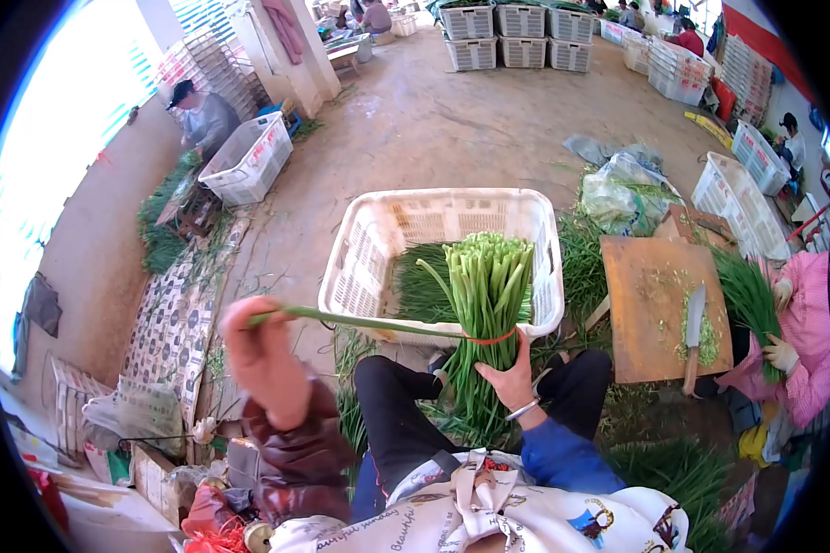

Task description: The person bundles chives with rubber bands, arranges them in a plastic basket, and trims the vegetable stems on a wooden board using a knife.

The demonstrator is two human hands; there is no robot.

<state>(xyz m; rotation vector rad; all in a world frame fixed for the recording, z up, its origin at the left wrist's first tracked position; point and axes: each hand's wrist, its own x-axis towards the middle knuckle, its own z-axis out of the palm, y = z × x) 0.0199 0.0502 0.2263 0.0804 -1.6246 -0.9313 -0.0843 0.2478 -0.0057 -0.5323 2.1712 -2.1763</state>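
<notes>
A thick bunch of long green stalks [491, 276] stands upright between my knees, pale cut ends up, with a red band [492, 338] around its middle. My right hand [510, 380] is wrapped round its side just below the band. Out to the left, my left hand [266, 355] is closed on one end of a single green stalk [369, 323], slightly blurred. That stalk runs across to the bunch at the band. Just beyond, a white plastic crate [341, 286] holds more greens [421, 281] on its floor.
To the right, a wooden board [646, 309] bears a knife [694, 336] and green scraps. Beside it, a co-worker's gloved hands [782, 355] hold greens. Plastic bags [627, 189] lie behind the board. Another person [207, 120] sits far left by a white crate [249, 161]; stacked crates [521, 46] stand behind.
</notes>
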